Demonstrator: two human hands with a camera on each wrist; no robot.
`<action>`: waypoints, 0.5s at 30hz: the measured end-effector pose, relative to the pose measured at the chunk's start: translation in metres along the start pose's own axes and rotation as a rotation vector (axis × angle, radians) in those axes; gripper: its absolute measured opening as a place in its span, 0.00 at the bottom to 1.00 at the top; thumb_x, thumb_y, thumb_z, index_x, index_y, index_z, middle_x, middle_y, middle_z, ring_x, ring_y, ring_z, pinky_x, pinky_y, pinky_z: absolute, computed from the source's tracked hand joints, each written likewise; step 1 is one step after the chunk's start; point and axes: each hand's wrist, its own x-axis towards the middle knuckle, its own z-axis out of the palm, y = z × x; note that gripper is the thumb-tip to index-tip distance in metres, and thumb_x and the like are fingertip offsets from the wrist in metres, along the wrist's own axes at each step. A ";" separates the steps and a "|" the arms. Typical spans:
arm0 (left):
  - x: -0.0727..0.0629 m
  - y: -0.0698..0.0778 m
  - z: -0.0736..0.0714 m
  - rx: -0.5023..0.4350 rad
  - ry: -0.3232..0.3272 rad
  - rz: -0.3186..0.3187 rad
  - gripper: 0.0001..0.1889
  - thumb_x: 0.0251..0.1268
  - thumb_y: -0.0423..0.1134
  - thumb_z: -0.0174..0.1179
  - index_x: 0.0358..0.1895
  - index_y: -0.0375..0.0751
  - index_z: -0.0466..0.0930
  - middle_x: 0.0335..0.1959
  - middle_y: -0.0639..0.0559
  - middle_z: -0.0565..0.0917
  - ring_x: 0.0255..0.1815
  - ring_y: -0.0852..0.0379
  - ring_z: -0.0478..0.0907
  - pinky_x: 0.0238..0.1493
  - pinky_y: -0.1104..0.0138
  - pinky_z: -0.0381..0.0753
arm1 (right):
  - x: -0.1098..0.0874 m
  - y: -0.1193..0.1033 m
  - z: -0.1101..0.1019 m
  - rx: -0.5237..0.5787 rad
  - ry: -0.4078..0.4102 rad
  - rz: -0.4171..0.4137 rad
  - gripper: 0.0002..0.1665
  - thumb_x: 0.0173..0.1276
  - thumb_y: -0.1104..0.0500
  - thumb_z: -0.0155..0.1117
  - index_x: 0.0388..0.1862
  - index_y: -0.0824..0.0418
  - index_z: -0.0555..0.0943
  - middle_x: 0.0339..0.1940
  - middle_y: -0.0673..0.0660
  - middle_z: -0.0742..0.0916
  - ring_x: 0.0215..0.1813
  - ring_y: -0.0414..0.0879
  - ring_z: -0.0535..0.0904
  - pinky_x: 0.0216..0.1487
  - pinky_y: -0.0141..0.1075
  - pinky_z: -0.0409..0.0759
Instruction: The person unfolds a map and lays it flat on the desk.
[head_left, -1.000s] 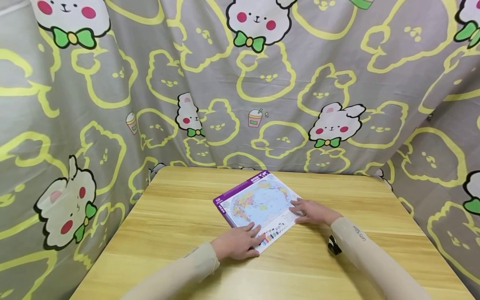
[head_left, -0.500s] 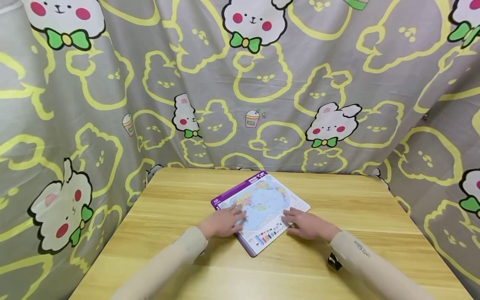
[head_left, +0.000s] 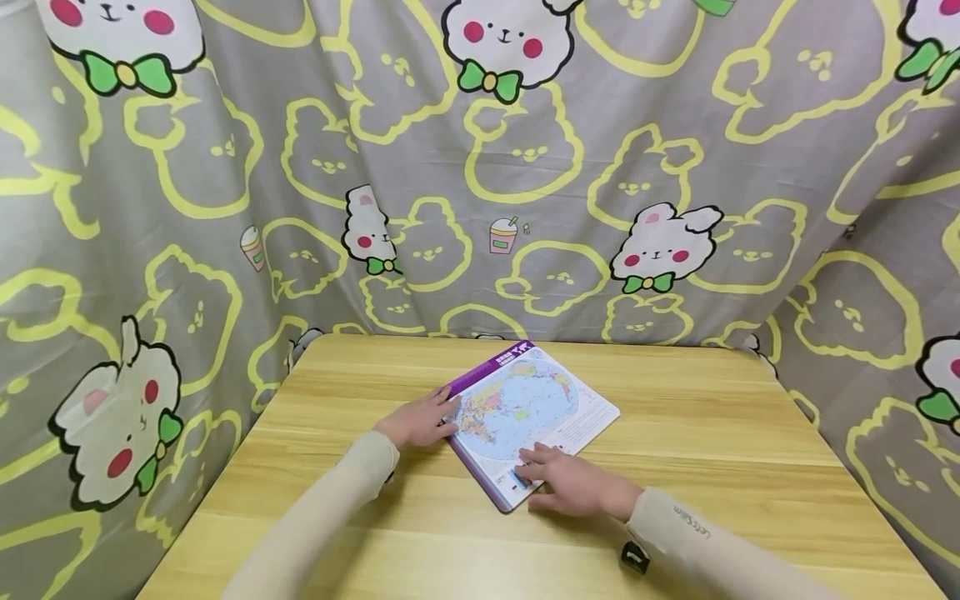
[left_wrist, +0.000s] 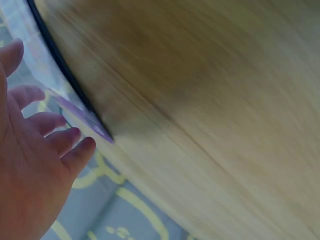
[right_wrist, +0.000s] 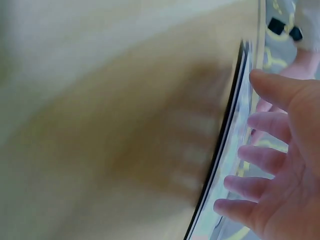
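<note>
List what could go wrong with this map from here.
1. The far corner of the map lies close to the back edge of the table, so a forward push might slide it into the curtain.
2. The left hand is at one side and the right hand over the near end, neither gripping, so uneven pressure could swivel it.
</note>
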 end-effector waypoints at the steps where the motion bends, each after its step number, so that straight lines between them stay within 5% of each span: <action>1: 0.000 -0.002 0.000 -0.013 0.000 -0.005 0.33 0.72 0.54 0.46 0.74 0.41 0.55 0.74 0.37 0.51 0.74 0.42 0.46 0.70 0.54 0.55 | 0.001 -0.003 0.001 -0.013 -0.009 -0.007 0.30 0.67 0.47 0.60 0.65 0.59 0.73 0.69 0.64 0.69 0.69 0.65 0.61 0.67 0.54 0.60; 15: 0.002 -0.014 0.005 -0.053 -0.024 -0.042 0.33 0.71 0.54 0.46 0.74 0.44 0.54 0.74 0.40 0.52 0.74 0.44 0.47 0.68 0.53 0.57 | 0.025 -0.036 0.013 -0.130 -0.046 -0.055 0.31 0.68 0.43 0.58 0.66 0.55 0.73 0.68 0.61 0.71 0.67 0.66 0.64 0.64 0.52 0.65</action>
